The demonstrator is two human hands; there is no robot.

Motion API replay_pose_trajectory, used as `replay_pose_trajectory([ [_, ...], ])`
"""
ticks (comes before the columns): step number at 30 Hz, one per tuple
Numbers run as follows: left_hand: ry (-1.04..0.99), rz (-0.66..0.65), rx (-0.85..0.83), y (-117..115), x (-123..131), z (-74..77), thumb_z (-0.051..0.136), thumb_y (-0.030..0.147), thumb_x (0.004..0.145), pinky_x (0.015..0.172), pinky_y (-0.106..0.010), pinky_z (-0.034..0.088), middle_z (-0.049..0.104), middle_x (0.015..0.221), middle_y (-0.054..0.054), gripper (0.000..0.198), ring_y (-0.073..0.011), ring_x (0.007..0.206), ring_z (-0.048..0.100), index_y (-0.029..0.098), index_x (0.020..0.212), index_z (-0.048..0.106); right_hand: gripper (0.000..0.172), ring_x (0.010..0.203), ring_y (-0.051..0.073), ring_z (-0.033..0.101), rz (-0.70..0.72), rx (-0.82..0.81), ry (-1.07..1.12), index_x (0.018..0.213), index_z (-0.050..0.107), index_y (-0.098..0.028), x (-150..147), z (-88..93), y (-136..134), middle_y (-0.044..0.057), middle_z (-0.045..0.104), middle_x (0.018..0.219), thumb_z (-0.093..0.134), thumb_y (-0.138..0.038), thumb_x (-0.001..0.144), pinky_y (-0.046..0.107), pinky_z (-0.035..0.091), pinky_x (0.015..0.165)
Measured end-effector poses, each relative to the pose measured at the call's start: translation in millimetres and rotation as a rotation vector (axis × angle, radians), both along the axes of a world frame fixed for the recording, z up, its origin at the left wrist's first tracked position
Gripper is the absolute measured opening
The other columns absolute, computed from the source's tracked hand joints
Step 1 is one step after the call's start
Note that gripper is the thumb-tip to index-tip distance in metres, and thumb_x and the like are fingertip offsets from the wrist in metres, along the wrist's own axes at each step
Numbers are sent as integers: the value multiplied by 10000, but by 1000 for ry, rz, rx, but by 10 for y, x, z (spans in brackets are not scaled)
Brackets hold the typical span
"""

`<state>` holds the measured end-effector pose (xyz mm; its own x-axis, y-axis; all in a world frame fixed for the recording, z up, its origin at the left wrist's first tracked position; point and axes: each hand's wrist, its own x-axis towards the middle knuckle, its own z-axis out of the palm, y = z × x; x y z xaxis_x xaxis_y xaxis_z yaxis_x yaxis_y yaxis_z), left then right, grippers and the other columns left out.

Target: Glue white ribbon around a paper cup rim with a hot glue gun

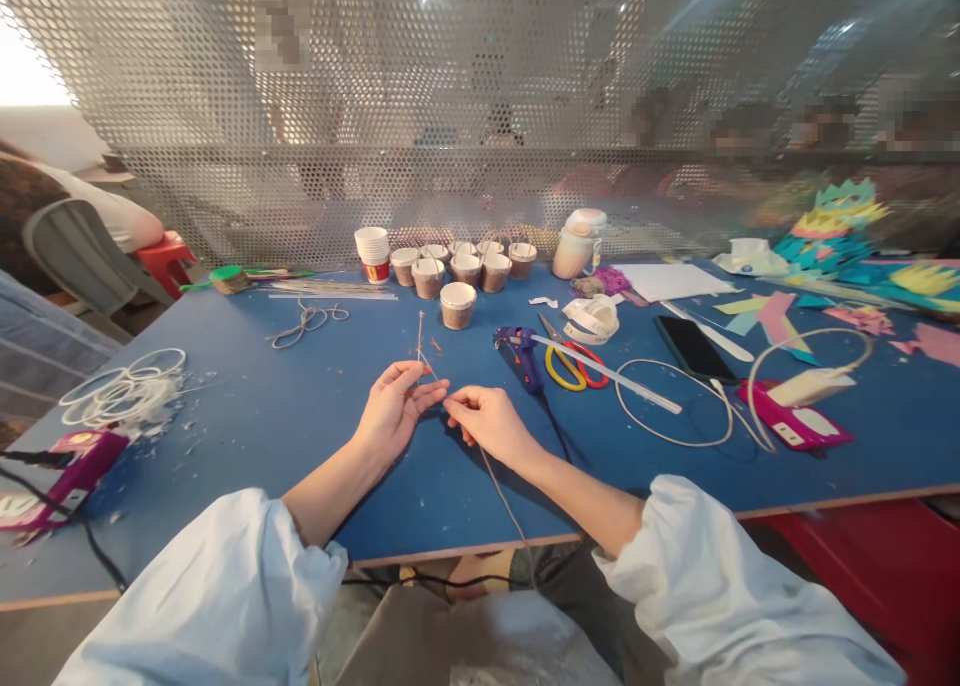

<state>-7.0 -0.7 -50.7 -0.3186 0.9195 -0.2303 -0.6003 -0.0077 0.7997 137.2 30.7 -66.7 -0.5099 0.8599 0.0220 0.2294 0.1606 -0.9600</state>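
Above the blue table (300, 416), my left hand (394, 406) pinches thin sticks (421, 338) whose ends rise above its fingers and cross near the fingertips. Close by on the right, my right hand (487, 421) has its fingers pinched on a thin cord (506, 501), which hangs down over the table's front edge toward my lap. The fingertips of both hands are nearly touching. Just beyond them a small brown-wrapped cup (457, 306) stands upright. To the right lie a blue glue gun (521, 356) and scissors with yellow and red handles (576, 364).
Several wrapped cups (429, 278) and stacked paper cups (373, 254) stand at the back. A phone (694, 346), pink power strip (799, 416) and white cable lie right. At left are coiled cord (124, 386), another power strip (71, 476) and long sticks (334, 290).
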Motion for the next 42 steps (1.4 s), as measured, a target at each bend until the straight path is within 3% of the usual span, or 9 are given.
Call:
replay_pose_trajectory([
  [8, 48, -17, 16, -54, 36, 52, 681, 115, 748, 636, -282, 607, 628, 727, 1, 124, -169, 638, 714, 140, 760, 561, 139, 687, 170, 638, 18, 210, -142, 794, 716, -188, 510, 156, -72, 48, 722, 801, 635, -299, 776, 259, 479, 631],
  [11, 62, -21, 0, -40, 35, 49, 674, 96, 747, 620, -276, 607, 621, 724, -2, 129, -180, 641, 720, 136, 758, 552, 247, 618, 171, 600, -94, 385, -343, 723, 687, -200, 884, 215, 63, 36, 689, 711, 586, -396, 835, 280, 444, 608],
  [15, 81, -36, -30, 1, 70, 37, 655, 75, 751, 596, -272, 608, 611, 709, -1, 130, -183, 626, 719, 135, 747, 539, 221, 617, 180, 577, -299, 401, -425, 748, 639, -197, 1128, 164, 453, 27, 653, 682, 660, -416, 767, 295, 436, 623],
  [20, 122, -57, -57, 49, 107, 9, 658, 83, 759, 609, -274, 616, 602, 690, 5, 142, -170, 607, 714, 139, 740, 530, 172, 556, 159, 556, -224, 335, -368, 740, 627, -197, 918, 17, 908, -8, 625, 605, 712, -341, 701, 269, 436, 589],
  [25, 179, -68, -65, 153, 92, -50, 705, 130, 754, 532, -244, 596, 564, 613, 14, 158, -179, 555, 705, 135, 752, 547, 72, 469, 145, 507, -187, 268, -282, 631, 580, -197, 724, 5, 1067, -34, 535, 476, 639, -209, 670, 253, 393, 512],
  [29, 193, -59, -54, 244, 61, -102, 733, 157, 741, 519, -241, 592, 550, 606, 26, 182, -185, 545, 706, 134, 751, 553, 166, 577, 155, 607, -111, 176, -154, 823, 638, -160, 665, 72, 1006, 24, 651, 642, 518, -243, 743, 241, 452, 545],
  [32, 182, -57, -53, 268, 16, -112, 725, 150, 746, 535, -255, 600, 570, 627, 16, 167, -191, 550, 710, 129, 749, 560, 258, 555, 142, 591, -17, 113, -88, 925, 641, -139, 636, 142, 871, 10, 624, 601, 465, -251, 774, 246, 468, 561],
  [36, 166, -51, -74, 270, -41, -102, 727, 150, 751, 534, -257, 602, 587, 612, 3, 164, -196, 548, 710, 127, 734, 565, 243, 442, 121, 483, 71, 67, -52, 831, 640, -152, 637, 196, 689, -43, 501, 455, 524, -365, 831, 256, 417, 511],
  [42, 166, -89, -91, 269, -19, -122, 753, 172, 743, 532, -257, 601, 598, 633, -11, 193, -188, 547, 706, 129, 731, 566, 353, 439, 135, 487, 5, 87, -229, 646, 605, -198, 640, 167, 561, -41, 472, 411, 585, -501, 827, 277, 404, 515],
])
